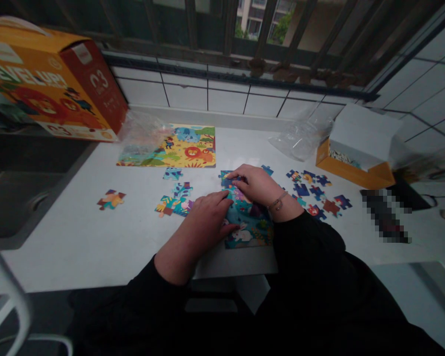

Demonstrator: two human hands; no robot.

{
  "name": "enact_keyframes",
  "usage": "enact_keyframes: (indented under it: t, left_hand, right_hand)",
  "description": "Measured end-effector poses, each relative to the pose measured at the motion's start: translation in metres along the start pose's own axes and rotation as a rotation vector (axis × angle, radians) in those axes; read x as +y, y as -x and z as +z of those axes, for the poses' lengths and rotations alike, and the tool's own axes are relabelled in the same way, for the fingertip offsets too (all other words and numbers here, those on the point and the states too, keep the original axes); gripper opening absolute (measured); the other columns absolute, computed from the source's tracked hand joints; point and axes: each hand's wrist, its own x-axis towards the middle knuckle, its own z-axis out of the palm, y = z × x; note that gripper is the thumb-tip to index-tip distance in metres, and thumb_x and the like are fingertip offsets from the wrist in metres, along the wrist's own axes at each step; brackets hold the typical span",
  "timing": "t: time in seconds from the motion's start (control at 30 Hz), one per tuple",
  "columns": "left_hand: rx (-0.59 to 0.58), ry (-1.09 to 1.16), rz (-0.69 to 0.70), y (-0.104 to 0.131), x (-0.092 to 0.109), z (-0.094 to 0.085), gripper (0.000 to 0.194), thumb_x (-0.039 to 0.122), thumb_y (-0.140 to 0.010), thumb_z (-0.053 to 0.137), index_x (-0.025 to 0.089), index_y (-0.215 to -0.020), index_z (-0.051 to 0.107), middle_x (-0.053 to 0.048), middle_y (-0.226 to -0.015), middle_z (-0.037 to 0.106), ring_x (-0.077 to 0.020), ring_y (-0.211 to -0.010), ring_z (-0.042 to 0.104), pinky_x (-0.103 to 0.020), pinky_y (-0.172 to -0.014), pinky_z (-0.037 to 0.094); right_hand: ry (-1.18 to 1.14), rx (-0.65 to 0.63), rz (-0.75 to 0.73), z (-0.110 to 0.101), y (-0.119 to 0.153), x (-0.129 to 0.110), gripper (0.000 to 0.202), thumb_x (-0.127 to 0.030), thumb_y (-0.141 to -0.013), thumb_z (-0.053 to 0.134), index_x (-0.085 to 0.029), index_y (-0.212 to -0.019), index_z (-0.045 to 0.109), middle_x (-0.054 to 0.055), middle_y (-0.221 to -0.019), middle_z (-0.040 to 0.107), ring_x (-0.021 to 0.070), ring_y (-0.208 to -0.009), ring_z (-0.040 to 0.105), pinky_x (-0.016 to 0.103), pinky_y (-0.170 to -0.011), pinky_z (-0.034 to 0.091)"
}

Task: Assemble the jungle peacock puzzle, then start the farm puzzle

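A partly joined jigsaw puzzle [244, 222] with a blue-green picture and a white rabbit lies on the white counter before me. My left hand [209, 212] rests along its left edge, fingers stretched out and thumb apart on the picture. Over the top part, my right hand [257, 183] has its fingers bent together on a blue puzzle piece [226, 179] at the upper left corner. The right palm and forearm hide some of the puzzle's right side. Left of my left hand lies a cluster of puzzle pieces [168, 205], partly covered by that hand.
Loose puzzle pieces [315, 193] lie at right, and a joined clump [111, 199] at left. Behind are a lion picture sheet [193, 148], plastic wrap [300, 138] and an open orange box [356, 165]. A large puzzle box [52, 89] stands beside the sink [25, 198].
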Motion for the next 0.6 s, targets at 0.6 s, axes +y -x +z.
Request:
enact_keyframes:
  t: [0.6]
  left_hand:
    - [-0.030, 0.010, 0.001, -0.0003, 0.0018, -0.0043, 0.054, 0.039, -0.096, 0.087, 0.017, -0.142, 0.067, -0.022, -0.165, 0.063, -0.0434, -0.150, 0.062, -0.065, -0.123, 0.052]
  right_hand:
    - [0.048, -0.070, -0.003, -0.0078, 0.0047, 0.0032, 0.020, -0.024, -0.097, 0.084, -0.028, -0.116, 0.090, 0.007, -0.110, 0.083, 0.0236, -0.097, 0.075, 0.037, -0.091, 0.057]
